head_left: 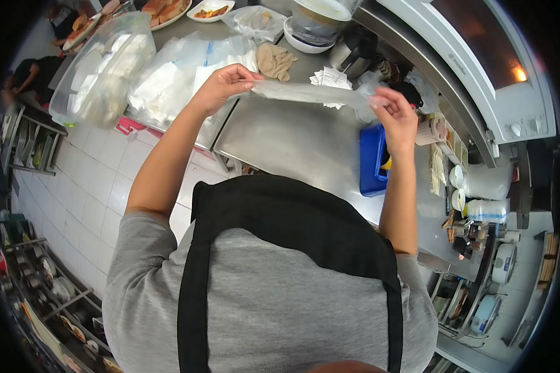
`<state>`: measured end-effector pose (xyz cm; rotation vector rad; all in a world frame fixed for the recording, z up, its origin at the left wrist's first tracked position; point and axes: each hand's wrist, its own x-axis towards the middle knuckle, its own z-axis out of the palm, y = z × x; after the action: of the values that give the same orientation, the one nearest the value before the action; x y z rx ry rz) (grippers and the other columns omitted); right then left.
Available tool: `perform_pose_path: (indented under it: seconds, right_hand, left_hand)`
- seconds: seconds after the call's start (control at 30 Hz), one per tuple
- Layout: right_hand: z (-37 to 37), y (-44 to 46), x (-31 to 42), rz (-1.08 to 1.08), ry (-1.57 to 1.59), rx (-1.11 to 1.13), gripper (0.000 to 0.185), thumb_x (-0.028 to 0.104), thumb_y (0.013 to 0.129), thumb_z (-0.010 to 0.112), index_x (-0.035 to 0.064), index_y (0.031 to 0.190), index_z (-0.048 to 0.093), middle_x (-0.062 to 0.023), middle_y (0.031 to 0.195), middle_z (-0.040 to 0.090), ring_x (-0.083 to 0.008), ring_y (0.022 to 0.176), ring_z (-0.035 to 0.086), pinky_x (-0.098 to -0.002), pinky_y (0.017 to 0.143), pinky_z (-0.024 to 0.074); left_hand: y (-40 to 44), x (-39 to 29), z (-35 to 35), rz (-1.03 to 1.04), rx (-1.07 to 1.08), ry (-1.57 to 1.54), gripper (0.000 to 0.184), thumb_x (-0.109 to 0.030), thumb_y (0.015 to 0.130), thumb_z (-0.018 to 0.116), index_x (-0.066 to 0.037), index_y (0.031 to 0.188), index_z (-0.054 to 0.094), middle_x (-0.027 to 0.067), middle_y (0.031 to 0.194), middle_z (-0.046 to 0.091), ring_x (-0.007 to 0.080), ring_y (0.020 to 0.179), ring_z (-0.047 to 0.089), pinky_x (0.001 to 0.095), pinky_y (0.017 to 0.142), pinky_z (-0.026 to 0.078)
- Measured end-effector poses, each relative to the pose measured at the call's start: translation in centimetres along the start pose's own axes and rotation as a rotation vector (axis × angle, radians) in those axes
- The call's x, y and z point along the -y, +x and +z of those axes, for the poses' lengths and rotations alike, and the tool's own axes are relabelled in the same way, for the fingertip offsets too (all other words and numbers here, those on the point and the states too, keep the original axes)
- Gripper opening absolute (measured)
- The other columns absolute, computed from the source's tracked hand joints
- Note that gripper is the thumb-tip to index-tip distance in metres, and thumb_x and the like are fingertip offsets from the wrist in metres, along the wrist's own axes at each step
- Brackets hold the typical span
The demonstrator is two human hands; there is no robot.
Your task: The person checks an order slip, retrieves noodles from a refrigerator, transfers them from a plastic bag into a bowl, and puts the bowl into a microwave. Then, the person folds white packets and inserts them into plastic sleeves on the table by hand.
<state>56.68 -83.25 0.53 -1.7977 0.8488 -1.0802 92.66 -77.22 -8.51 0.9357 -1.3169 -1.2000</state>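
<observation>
A translucent plastic sheet (308, 93) is held stretched above the metal worktop (280, 133) — its ends are pinched between thumb and fingers by the left hand (226, 88) and right hand (397, 118), which are held well apart.

A blue bin (370, 163) and a beige cloth (276, 62) rest on the steel worktop (286, 133).

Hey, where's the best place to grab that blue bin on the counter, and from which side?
Probably take the blue bin by its left rim, coming from the left: bare steel counter lies there, while the right forearm overlaps its other side in view. Its open top leaves that edge free. The left hand would first release its plastic film.
</observation>
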Motion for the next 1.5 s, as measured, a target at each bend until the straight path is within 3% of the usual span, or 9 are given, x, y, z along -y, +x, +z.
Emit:
perform_pose_path:
  seconds: [0.27,0.43,0.7,0.77,0.87,1.0,1.23,1.37,1.5]
  right_hand:
    - [4.6,4.2,10.5,-0.367,-0.477,0.148,0.041,-0.002,0.077,0.063,0.0124,0.115,0.063,-0.0041,0.083,0.067,-0.0099,0.078,0.062,-0.0247,0.075,0.0501]
    - [3.3,3.6,10.5,-0.143,-0.318,0.165,0.039,-0.004,0.078,0.063,0.0059,0.116,0.062,-0.0031,0.088,0.067,-0.0084,0.081,0.060,-0.0221,0.076,0.0488]
    - [-1.0,-0.3,0.1,0.163,-0.261,-0.013,0.017,-0.006,0.079,0.063,-0.0013,0.096,0.063,-0.0073,0.096,0.067,-0.0097,0.089,0.061,-0.0225,0.082,0.0474]
    - [-0.9,-3.8,-2.9,0.079,-0.107,-0.012,0.009,-0.005,0.080,0.063,0.0016,0.087,0.063,-0.0078,0.100,0.068,-0.0142,0.097,0.061,-0.0255,0.087,0.0462]
    - [0.5,-9.1,-7.7,-0.100,-0.345,0.146,0.014,-0.007,0.075,0.063,0.0047,0.083,0.064,-0.0073,0.101,0.068,-0.0240,0.108,0.060,-0.0333,0.094,0.0443]
    - [2.9,-14.2,-11.4,-0.180,-0.567,0.287,0.024,-0.001,0.069,0.064,0.0087,0.091,0.065,-0.0090,0.109,0.065,-0.0297,0.115,0.054,-0.0377,0.099,0.0396]
    - [4.0,-14.8,-8.8,-0.340,-0.769,0.272,0.032,0.014,0.072,0.068,0.0141,0.103,0.065,-0.0068,0.127,0.054,-0.0297,0.121,0.047,-0.0451,0.101,0.0325]
    - [2.1,-14.5,-13.6,-0.492,-0.788,0.465,0.038,0.026,0.071,0.074,0.0129,0.105,0.064,-0.0089,0.130,0.051,-0.0307,0.122,0.045,-0.0448,0.100,0.0326]
    - [1.6,-14.4,-14.5,-0.442,-0.731,0.393,0.038,0.029,0.072,0.075,0.0109,0.104,0.065,-0.0106,0.127,0.052,-0.0309,0.119,0.047,-0.0433,0.097,0.0345]
  left_hand:
    - [-1.3,4.7,3.3,-0.023,-0.142,-0.459,0.013,-0.017,0.090,0.060,-0.010,0.100,0.055,0.0078,0.117,0.061,0.0138,0.106,0.055,0.0334,0.093,0.041]
    - [-3.1,4.9,4.7,-0.064,-0.214,-0.727,0.025,-0.016,0.088,0.064,-0.010,0.110,0.055,0.0041,0.107,0.064,0.0141,0.101,0.058,0.0304,0.091,0.043]
    - [-2.2,2.7,1.6,-0.068,-0.083,-0.108,0.013,-0.005,0.083,0.064,-0.006,0.096,0.061,0.0042,0.102,0.065,0.0147,0.099,0.059,0.0311,0.093,0.042]
    - [-2.8,1.5,0.8,0.036,-0.009,0.131,0.011,-0.001,0.079,0.064,-0.006,0.089,0.062,0.0045,0.103,0.066,0.0169,0.102,0.057,0.0323,0.094,0.042]
    - [-5.2,1.7,1.2,0.221,0.086,0.525,0.017,0.006,0.067,0.063,-0.007,0.078,0.064,0.0046,0.102,0.068,0.0240,0.109,0.055,0.0358,0.097,0.041]
    - [-8.6,5.7,1.5,0.201,0.239,0.781,0.023,0.005,0.068,0.065,-0.010,0.086,0.066,0.0042,0.104,0.067,0.0268,0.114,0.053,0.0377,0.095,0.044]
    - [-11.7,7.2,2.3,0.243,0.198,0.942,0.039,-0.001,0.068,0.070,-0.017,0.104,0.066,-0.0006,0.111,0.063,0.0235,0.113,0.053,0.0388,0.097,0.040]
    - [-11.9,6.8,3.1,0.245,0.160,0.960,0.023,-0.009,0.072,0.071,-0.014,0.095,0.067,-0.0012,0.106,0.065,0.0215,0.110,0.054,0.0394,0.097,0.036]
    - [-11.4,7.5,3.5,0.183,0.025,0.862,0.010,-0.019,0.080,0.067,-0.011,0.087,0.067,0.0000,0.094,0.066,0.0195,0.099,0.057,0.0365,0.089,0.040]
